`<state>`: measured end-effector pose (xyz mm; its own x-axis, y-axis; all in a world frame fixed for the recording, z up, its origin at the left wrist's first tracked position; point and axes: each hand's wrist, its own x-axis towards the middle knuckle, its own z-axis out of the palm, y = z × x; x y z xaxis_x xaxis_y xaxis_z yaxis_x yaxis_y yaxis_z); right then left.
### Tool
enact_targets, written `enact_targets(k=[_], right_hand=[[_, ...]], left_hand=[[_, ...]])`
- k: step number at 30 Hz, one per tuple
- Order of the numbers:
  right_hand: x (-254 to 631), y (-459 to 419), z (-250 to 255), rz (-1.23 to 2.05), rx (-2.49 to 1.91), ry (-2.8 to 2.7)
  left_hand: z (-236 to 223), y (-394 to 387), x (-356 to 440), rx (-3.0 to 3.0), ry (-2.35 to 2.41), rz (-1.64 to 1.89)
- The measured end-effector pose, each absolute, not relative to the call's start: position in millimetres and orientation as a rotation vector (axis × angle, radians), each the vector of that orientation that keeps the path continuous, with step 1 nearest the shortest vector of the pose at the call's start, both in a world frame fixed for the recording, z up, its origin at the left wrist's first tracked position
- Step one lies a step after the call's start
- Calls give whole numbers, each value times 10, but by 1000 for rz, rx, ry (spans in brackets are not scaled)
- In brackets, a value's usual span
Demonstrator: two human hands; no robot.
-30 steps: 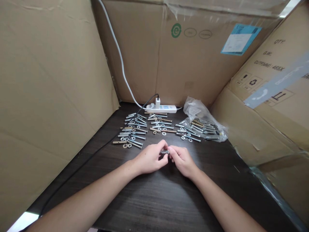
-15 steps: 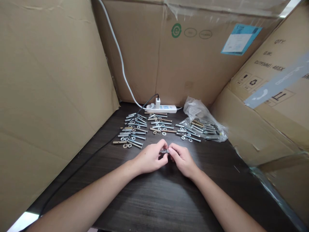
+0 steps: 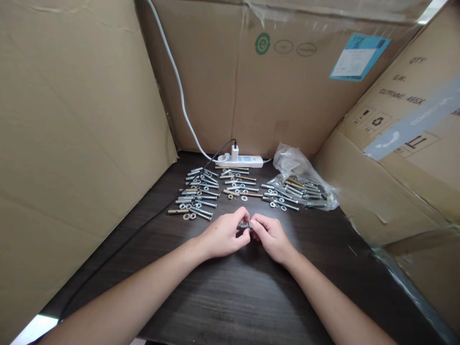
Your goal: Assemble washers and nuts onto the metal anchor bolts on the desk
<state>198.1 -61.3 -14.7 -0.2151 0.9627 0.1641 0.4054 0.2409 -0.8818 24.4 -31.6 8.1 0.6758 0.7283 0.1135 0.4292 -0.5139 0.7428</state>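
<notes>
Between my two hands is a silvery expansion bolt (image 3: 244, 225), lying roughly level, its ends covered by fingers. My left hand (image 3: 227, 234) is closed round its left part with thumb and fingers. The fingertips of my right hand (image 3: 269, 235) pinch its right end, where a small ring or nut seems to sit; the exact part is hidden. Just beyond my hands, loose bolts (image 3: 203, 211), metal sleeves (image 3: 178, 212) and washers (image 3: 186, 217) lie in groups on the dark table (image 3: 230, 297).
A white power strip (image 3: 247, 162) with a plugged-in charger stands behind the hardware. A clear plastic bag (image 3: 293, 160) with more bolts lies at the right. A black cable (image 3: 132, 235) crosses the left side. Cardboard walls (image 3: 287, 96) enclose the back and both sides.
Almost nothing differs. Both hands keep the same hold on the bolt, with only a slight shift of the fingers at its right end.
</notes>
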Motion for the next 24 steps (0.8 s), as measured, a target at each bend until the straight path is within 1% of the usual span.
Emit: enact_targets(k=[14,24], right_hand=[[1951,-618,-122,892,-1303,-1794],[1971,-620,-94,884,-1244,-1821]], left_hand=[[50,-311,246,2160,885,546],[66,-308,239,2147,873,542]])
